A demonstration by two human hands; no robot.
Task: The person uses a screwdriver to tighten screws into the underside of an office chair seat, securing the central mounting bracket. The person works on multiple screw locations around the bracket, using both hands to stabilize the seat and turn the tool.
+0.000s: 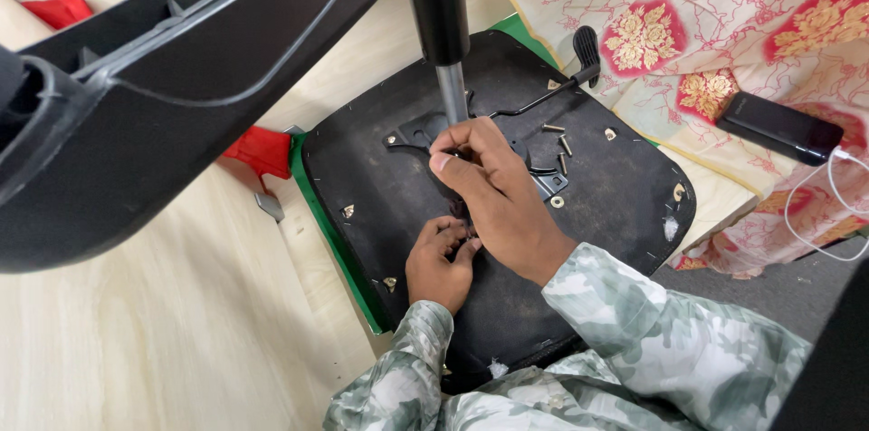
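Observation:
An upturned office chair seat [615,186] with a black fabric underside lies on the floor. A black metal mechanism plate [412,134] with a gas cylinder [445,42] rising from it sits on the seat. My right hand [493,191] rests on the plate at the cylinder's foot, fingers pinched on something small that I cannot make out. My left hand [439,261] presses its fingertips on the seat just below the right hand. Loose bolts [559,143] lie right of the plate. A black lever [566,78] sticks out towards the back right.
A large black plastic chair part [163,96] looms across the upper left, close to the camera. A patterned cloth [724,33] with a dark phone [780,128] and white cable [828,214] lies right. Red plastic pieces [262,150] sit on the pale wooden floor [163,340].

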